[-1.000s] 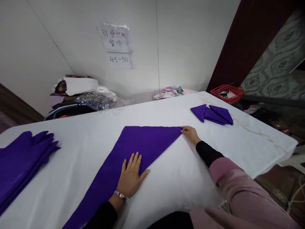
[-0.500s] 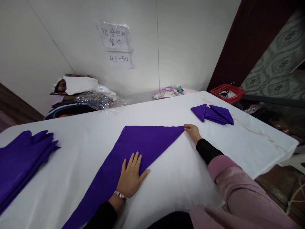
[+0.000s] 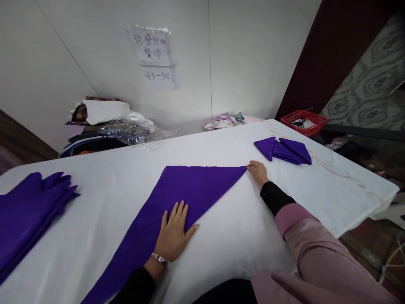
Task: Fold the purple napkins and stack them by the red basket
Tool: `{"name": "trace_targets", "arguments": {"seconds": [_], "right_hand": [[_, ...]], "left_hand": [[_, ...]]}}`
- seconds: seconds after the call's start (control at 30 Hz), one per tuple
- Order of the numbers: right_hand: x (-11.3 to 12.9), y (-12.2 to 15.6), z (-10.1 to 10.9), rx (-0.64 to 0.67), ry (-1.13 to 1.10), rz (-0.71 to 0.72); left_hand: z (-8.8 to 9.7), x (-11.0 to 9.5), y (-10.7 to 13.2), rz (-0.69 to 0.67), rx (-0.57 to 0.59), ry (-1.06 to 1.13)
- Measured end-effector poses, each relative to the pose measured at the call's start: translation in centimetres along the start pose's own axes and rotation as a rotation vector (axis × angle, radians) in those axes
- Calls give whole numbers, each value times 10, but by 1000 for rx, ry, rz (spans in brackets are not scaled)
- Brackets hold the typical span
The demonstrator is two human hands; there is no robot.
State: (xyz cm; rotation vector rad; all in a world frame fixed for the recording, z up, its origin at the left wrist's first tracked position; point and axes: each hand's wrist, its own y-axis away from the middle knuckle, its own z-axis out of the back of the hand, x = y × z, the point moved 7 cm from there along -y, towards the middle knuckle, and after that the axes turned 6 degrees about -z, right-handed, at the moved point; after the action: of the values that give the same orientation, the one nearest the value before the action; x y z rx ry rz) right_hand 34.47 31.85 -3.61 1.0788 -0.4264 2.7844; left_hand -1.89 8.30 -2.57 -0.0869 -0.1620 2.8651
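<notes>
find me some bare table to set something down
White tablecloth lies bare between the purple stack at left and the spread purple cloth, and between the folded bundle and the pink sleeve. It's crowded where the left hand lies on the cloth and the right hand pinches its corner.

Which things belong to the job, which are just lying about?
Job (likely):
flat purple cloth, under left hand, corner pinched by right hand
purple cloth stack, left
folded purple cloth bundle, right

Lying about (likely):
mixed-colour fabric pile
crumpled lilac cloth
red rectangular basket
</notes>
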Motion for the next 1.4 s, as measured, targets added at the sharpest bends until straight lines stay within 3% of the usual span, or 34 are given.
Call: {"name": "trace_targets", "arguments": {"seconds": [0.3, 0.47, 0.57, 0.67, 0.77, 0.9, 1.4], "right_hand": [[4, -1, -1, 25, 95, 4], [22, 5, 2, 49, 107, 62], [50, 29, -2, 77, 72, 197], [80, 68, -18, 191, 14, 338], [94, 98, -32, 295, -18, 360], [88, 104, -37, 335, -38, 289], [47, 60, -24, 273, 12, 173]], "left_hand": [[0, 0, -1, 2, -2, 18], [1, -1, -2, 6, 10, 28], [3, -1, -2, 7, 7, 33], [2, 0, -2, 11, 12, 37], [1, 0, -2, 12, 14, 35], [2, -1, -3, 13, 23, 31], [1, -1, -3, 9, 35, 10]]}}
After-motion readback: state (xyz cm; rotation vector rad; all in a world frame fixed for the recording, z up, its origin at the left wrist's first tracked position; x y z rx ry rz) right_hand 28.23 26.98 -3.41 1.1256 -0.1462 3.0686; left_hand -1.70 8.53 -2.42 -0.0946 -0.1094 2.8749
